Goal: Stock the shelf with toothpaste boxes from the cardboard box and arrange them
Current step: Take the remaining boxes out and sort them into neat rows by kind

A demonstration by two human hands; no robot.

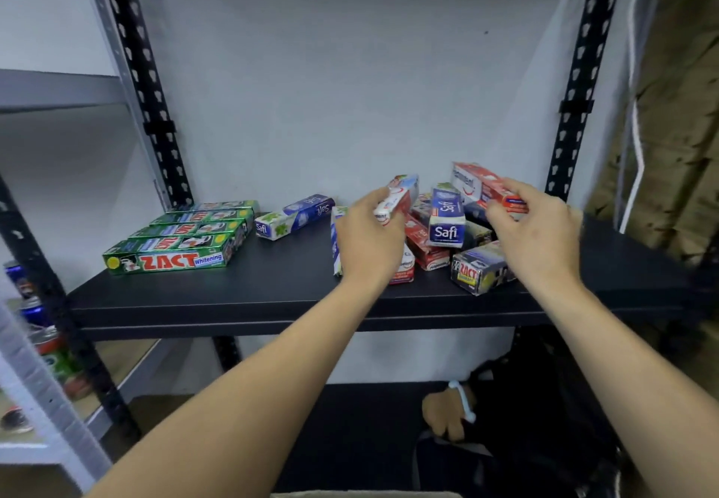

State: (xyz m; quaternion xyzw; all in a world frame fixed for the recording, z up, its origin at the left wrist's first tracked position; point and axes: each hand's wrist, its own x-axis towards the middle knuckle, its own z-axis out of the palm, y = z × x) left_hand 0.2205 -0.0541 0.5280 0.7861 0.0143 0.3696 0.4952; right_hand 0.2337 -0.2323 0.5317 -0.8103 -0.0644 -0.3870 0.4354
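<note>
- Head view: we log a neat row of green Zact boxes (175, 240), left of centre on the black shelf (272, 291).
- Blue Safi box (293, 217), lying flat just beside the row.
- Loose pile of mixed toothpaste boxes (447, 231), centre right.
- Left hand (365, 242), fingers curled round a red-and-white box (398, 198) at the pile's left edge.
- Right hand (541, 233), fingertips pinching a red box (480, 184) above the pile.

I log Zact boxes (175, 242) at the shelf's (272, 299) left edge: green, red lettering, yellow dots. Safi box (293, 217): blue and white, green leaves. Toward the right edge, a red-and-white box (397, 198), a red box (482, 184), a dark Zact box (480, 270) lettered yellow. Shelf black.
</note>
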